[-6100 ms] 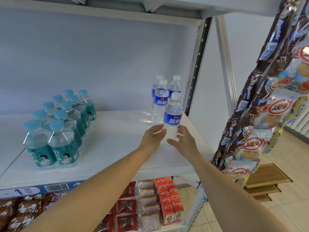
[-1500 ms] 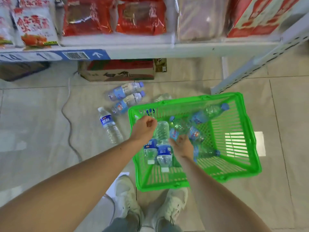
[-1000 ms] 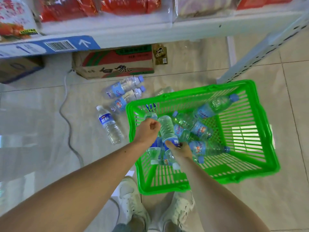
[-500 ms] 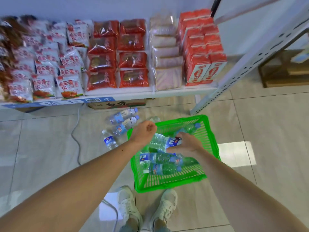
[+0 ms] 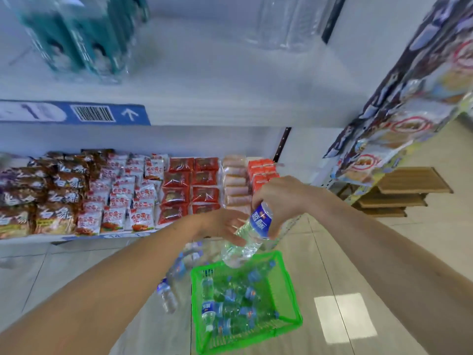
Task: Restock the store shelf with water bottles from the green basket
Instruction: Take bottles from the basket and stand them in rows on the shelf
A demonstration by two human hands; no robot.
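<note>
— Water bottle (image 5: pixel 252 233), clear with a blue label, tilted in mid-air above the green basket (image 5: pixel 291 298), base downward and toward the camera, cap end hidden.
— Held how?
— Gripped at the neck end by the right hand (image 5: pixel 279 198), fingers curled over the top; cradled lower down by the left hand (image 5: pixel 225 226), fingers wrapped round the body. Blurred, so exact finger placement hard to read.
— Likely trouble?
— Slipping, probably (smooth wet-looking plastic, a grip high on the neck). Could drop back into the basket among the other bottles, or bounce out to the floor beside the loose bottles (image 5: pixel 176 275) already lying left of the basket.
— And higher up?
— Upper shelf (image 5: pixel 204 80) well above, with teal-labelled bottles (image 5: pixel 84 34) at the left and clear bottles (image 5: pixel 289 21) at the right rear. Swung in too fast, might knock the clear row over. Hanging snack packs (image 5: pixel 409 80) near the right arm, easy to brush on the way up.
— Lower shelf?
— Snack packets (image 5: pixel 122 196) only; wrong level for water.
</note>
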